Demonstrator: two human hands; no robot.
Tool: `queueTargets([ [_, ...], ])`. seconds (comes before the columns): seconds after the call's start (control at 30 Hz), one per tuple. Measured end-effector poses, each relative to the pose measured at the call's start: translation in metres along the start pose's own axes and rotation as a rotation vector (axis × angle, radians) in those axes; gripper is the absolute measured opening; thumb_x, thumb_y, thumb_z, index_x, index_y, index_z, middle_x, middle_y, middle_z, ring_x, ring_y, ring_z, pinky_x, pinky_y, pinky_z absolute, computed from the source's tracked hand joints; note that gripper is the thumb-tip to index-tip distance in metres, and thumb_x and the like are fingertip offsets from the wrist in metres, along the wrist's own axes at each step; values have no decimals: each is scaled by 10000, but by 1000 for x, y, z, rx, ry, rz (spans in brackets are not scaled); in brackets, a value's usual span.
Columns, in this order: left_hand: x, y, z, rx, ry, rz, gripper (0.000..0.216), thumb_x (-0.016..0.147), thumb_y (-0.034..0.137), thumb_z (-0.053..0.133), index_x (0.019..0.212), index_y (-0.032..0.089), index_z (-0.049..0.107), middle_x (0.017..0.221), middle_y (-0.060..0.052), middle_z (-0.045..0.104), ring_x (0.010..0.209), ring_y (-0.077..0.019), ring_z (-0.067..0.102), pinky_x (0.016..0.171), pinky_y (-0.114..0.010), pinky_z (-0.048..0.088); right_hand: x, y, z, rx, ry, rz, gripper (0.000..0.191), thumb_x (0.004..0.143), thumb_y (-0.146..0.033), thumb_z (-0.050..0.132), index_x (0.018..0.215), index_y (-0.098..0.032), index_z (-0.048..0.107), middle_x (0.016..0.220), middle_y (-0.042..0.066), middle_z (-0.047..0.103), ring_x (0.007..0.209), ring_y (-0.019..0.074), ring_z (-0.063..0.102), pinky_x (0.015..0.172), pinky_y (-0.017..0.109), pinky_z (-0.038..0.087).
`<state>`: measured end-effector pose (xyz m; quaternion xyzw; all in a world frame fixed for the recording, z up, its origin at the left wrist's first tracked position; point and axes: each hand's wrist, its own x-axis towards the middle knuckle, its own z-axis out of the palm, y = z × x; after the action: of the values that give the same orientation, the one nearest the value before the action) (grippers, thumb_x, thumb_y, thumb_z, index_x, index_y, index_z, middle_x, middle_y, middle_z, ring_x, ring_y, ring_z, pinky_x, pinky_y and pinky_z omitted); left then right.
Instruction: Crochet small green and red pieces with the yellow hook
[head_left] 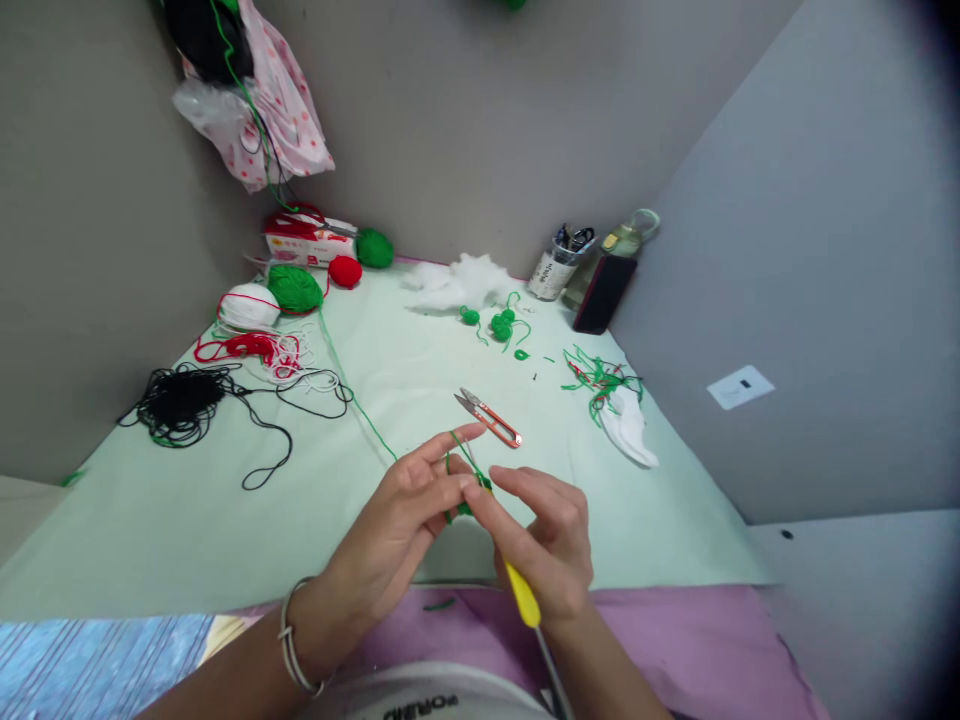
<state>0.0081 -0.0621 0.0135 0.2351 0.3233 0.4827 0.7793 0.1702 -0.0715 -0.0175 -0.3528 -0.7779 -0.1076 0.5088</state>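
My left hand [409, 520] has green yarn [360, 410] looped over its raised forefinger and pinches a small green crochet piece [463, 508] with thumb and middle finger. My right hand [551, 545] grips a crochet hook with a yellow handle [523, 593], its tip buried in the green piece between the two hands. Both hands hover over the near edge of a pale green table [225, 520]. The yarn strand runs back across the table to a green yarn ball [294, 288]. Small orange-handled thread snips [489, 417] lie just beyond my fingers.
White [249, 306], red [345, 270] and second green [374, 247] yarn balls, a black yarn tangle [180, 400] and red and white loose yarn [262, 350] lie at the left. White stuffing [457, 280], small green crocheted bits [499, 322], a jar of tools [555, 265], a phone [604, 292] and yarn scraps [600, 378] sit farther back.
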Motion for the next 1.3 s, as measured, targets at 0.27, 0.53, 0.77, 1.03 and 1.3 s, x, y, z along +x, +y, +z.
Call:
queueTargets([
  [0.27,3,2,-4,138,42,170,454,809,230,853,1254,218,765,774,34,585,703,-100,504,701,-233,441,15,-4,-4,735,141,638,195,1037,-203,586,1004,-258,771,839,30,724,765,180,663,699,344,555],
  [0.53,3,-4,-2,116,-4,145,515,803,251,879,1299,274,741,953,-1,652,891,-150,634,882,-300,494,13,-2,6,846,108,694,175,1025,-249,633,1012,-278,806,920,43,772,905,201,702,804,369,580],
  [0.77,5,-3,-8,128,-65,36,775,760,214,906,1476,315,627,887,9,667,864,-151,610,859,-302,448,18,3,4,1010,140,766,164,1009,-317,662,953,-247,799,833,37,713,741,162,667,660,301,569],
  [1.03,5,2,-13,73,-178,-20,675,729,197,936,1361,319,729,815,17,650,759,-116,570,739,-245,415,22,16,-2,1245,89,1090,198,950,-369,726,830,-212,741,752,4,654,597,101,552,581,230,492],
  [1.3,5,3,-21,27,-208,-85,571,714,233,946,1261,308,798,866,2,614,739,-106,536,717,-232,399,22,16,-4,1266,97,1156,214,914,-379,754,808,-198,713,715,-4,593,580,99,501,561,229,455],
])
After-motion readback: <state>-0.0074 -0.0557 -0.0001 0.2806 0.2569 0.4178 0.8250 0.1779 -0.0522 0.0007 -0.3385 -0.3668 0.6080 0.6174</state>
